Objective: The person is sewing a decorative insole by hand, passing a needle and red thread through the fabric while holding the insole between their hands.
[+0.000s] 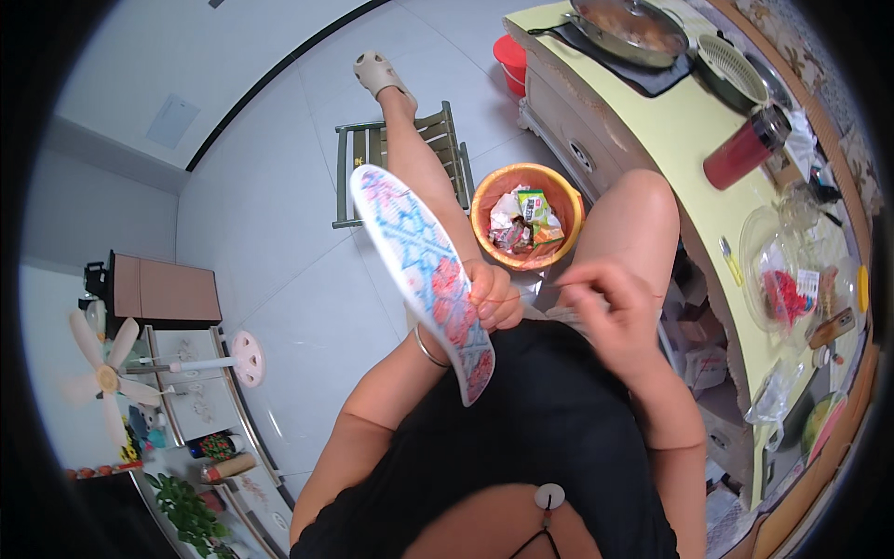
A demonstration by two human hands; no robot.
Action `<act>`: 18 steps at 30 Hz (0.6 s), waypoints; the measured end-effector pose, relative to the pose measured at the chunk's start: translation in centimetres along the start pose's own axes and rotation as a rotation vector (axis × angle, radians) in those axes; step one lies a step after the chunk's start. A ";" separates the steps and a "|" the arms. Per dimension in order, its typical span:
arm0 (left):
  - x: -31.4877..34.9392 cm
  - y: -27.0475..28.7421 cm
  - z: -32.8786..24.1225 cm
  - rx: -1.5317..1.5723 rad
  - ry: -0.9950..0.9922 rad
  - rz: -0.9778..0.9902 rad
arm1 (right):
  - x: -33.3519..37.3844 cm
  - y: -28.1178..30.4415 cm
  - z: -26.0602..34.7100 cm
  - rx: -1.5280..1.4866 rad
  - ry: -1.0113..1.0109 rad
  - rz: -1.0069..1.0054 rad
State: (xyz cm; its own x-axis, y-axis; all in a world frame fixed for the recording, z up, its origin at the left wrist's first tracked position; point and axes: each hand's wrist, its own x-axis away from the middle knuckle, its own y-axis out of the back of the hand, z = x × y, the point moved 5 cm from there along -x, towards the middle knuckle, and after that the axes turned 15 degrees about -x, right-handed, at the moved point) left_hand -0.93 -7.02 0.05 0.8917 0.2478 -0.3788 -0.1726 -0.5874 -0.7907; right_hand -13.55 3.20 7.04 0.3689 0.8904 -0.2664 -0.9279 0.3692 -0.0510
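Note:
My left hand [494, 293] is closed around the edge of an embroidered shoe insole [419, 247], which stands tilted over my lap. The insole has a white rim and a pattern of blue, pink and red stitches. To its right, my right hand [610, 307] is raised over my lap, slightly blurred, with thumb and forefinger pinched together. A thin red thread [512, 299] runs from the insole toward the pinched fingers. Whether a needle is in them is too small to make out.
An orange bin [480, 228] with wrappers stands between my knees, near a folding stool [345, 177]. On the right, a pale yellow countertop [643, 116] holds a lidded pan [633, 28], a dark red bottle [745, 149], a yellow cutter [731, 261] and red thread [787, 296] in a clear dish.

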 end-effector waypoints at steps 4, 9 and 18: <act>0.4 0.8 0.6 0.110 -0.033 0.267 | -1.3 -4.2 2.0 0.147 0.341 0.110; 0.6 1.0 1.2 0.186 -0.023 0.390 | -1.4 -5.7 1.2 0.231 0.339 0.159; 0.9 0.4 1.0 0.193 -0.011 0.406 | -1.5 -5.8 1.4 0.274 0.342 0.154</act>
State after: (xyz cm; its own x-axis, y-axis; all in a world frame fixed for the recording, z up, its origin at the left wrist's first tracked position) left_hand -0.60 -6.26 -1.14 0.7311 0.0358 -0.6814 -0.5838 -0.4842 -0.6518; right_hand -8.68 0.13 9.06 0.1467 0.8185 -0.5555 -0.9054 0.3373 0.2579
